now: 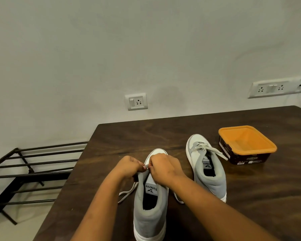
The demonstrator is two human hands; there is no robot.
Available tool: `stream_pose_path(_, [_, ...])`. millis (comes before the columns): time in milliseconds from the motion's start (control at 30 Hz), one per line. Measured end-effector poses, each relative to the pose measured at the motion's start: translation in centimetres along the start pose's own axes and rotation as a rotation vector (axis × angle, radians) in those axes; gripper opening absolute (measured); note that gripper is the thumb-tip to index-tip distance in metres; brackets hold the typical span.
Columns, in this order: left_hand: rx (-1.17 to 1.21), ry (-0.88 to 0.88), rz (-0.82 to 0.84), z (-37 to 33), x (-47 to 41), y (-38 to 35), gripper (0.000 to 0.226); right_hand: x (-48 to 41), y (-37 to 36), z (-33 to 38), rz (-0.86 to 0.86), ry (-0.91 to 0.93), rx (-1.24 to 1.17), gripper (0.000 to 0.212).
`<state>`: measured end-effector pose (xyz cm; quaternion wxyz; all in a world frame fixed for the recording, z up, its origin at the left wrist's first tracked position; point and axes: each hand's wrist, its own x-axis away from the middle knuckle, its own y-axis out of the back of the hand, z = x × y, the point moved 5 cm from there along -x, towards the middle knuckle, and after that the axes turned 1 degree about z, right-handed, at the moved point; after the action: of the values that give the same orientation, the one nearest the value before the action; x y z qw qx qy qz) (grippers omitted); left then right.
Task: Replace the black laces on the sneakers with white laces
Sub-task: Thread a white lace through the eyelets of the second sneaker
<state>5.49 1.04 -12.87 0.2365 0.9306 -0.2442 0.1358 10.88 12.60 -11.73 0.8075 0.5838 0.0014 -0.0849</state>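
While the near sneaker (149,206) sits at six o'clock on the table (129,136), its white lace (127,193) is pinched by the curled left hand (129,166) and right hand (163,166). The second sneaker (207,167) is seen, laced white, at two o'clock.

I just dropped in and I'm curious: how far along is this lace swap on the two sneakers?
Done: the far sneaker is already laced in white. In hand: the left hand and right hand pinch a white lace at the tongue of the near sneaker; its ends trail either side. Left: probably tightening and tying it. No black laces are in view.
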Motion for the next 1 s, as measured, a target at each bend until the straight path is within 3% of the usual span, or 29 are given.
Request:
stream_pose_path(167, [0.049,0.002,0.038,0.2,0.6,0.1,0.037,0.1,-0.7,-0.5,0.016,-0.069,-0.133,0.017])
stream_pose_path(300, [0.053,-0.005,0.057,0.2,0.8,0.0,0.028,-0.1,-0.9,-0.8,-0.009,-0.088,-0.308,0.007])
stream_pose_path(467, [-0.012,-0.031,0.024,0.4,0.1,-0.4,0.021,-0.3,-1.0,-0.6,0.032,-0.028,-0.368,0.019])
stream_pose_path(800, [-0.086,-0.049,-0.023,1.4,-1.7,-0.6,0.015,-0.5,-1.2,-0.2,0.090,-0.011,-0.248,0.028])
stream_pose_path(933, [-0.225,-0.095,-0.173,1.0,-2.0,-0.3,0.019,-0.6,-1.2,-0.6,0.136,-0.047,-0.228,0.025])
stream_pose_path(1000, [-0.181,-0.109,-0.291,0.4,-1.8,0.3,0.018,-0.7,-1.1,-0.8,0.152,-0.065,-0.239,0.023])
